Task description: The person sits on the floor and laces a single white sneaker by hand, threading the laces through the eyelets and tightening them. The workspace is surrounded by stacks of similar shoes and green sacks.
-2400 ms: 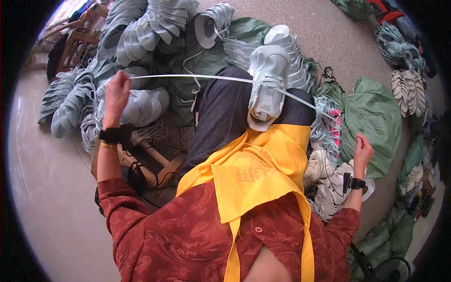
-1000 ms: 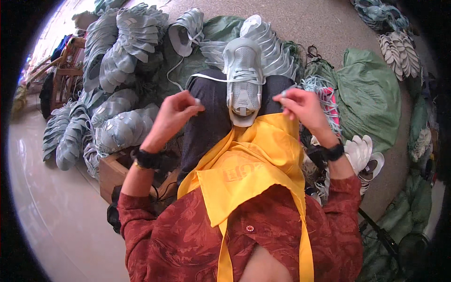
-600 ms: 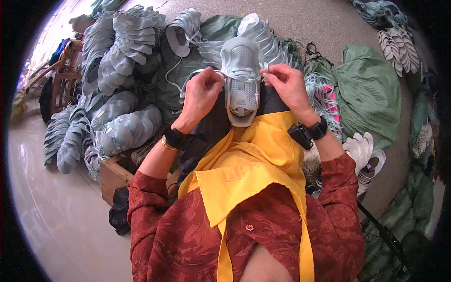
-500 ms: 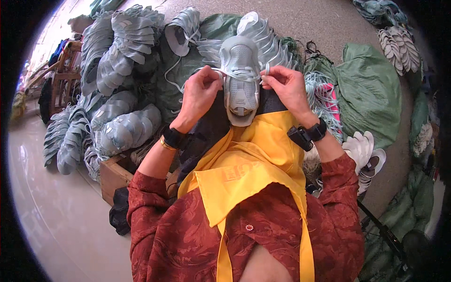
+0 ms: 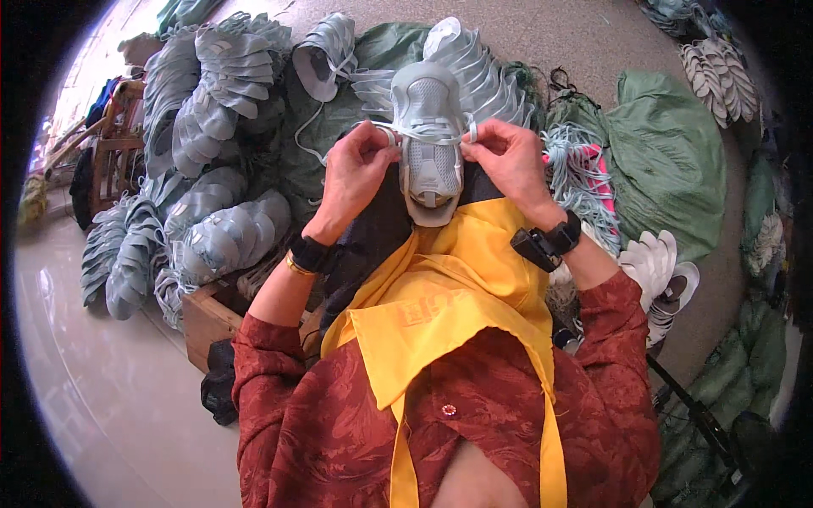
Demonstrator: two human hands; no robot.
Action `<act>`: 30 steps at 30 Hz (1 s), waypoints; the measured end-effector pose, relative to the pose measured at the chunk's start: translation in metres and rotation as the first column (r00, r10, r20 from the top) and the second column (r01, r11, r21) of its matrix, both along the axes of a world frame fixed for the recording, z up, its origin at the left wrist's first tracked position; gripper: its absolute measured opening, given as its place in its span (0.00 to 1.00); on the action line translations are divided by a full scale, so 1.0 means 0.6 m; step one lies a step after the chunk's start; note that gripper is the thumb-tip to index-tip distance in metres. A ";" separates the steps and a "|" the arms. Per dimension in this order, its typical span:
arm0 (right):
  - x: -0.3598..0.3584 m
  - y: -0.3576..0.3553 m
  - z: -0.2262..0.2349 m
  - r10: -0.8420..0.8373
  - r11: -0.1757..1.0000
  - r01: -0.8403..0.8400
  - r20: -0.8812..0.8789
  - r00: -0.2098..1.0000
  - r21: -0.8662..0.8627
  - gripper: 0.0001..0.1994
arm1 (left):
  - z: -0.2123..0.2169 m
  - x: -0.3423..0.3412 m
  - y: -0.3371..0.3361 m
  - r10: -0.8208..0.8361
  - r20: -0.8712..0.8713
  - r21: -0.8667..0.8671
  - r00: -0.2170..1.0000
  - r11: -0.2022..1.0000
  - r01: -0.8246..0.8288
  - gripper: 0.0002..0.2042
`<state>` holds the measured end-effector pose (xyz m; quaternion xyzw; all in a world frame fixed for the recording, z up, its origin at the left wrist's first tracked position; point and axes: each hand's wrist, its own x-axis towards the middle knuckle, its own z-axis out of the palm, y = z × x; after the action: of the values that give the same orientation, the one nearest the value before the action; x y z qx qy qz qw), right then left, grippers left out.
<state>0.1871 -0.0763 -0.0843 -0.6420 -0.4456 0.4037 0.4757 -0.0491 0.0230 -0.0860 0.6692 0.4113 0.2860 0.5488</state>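
Observation:
A pale blue-grey shoe upper (image 5: 430,144) stands lengthwise between my knees, over the dark trousers and above the yellow apron (image 5: 440,313). A pale shoelace (image 5: 428,133) runs across its middle. At the upper's left edge my left hand (image 5: 360,162) is closed, pinching one side of the lace. Opposite it, my right hand (image 5: 508,161) pinches the other side between thumb and fingers, close against the right edge. The fingertips hide the exact grip on the lace.
Stacks of pale blue shoe uppers (image 5: 222,93) lie to the left, above a wooden box (image 5: 207,317). More fanned uppers (image 5: 483,76) rest beyond my knees. On the right are a bundle of pale laces (image 5: 578,173), a green sack (image 5: 665,169) and white shoe pieces (image 5: 650,267).
Both hands have drawn slightly closer to the shoe upper, the right one moving left. The lace stays pinched in both hands.

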 end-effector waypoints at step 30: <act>-0.004 0.000 0.014 0.009 1.000 -0.011 0.088 0.996 0.015 0.03 | 0.003 0.019 -0.010 0.153 -0.077 0.057 0.985 0.987 -0.149 0.04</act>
<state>0.1845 -0.0762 -0.0761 -0.6532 -0.4723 0.3742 0.4584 -0.0374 0.0172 -0.0842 0.6609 0.4754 0.3097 0.4913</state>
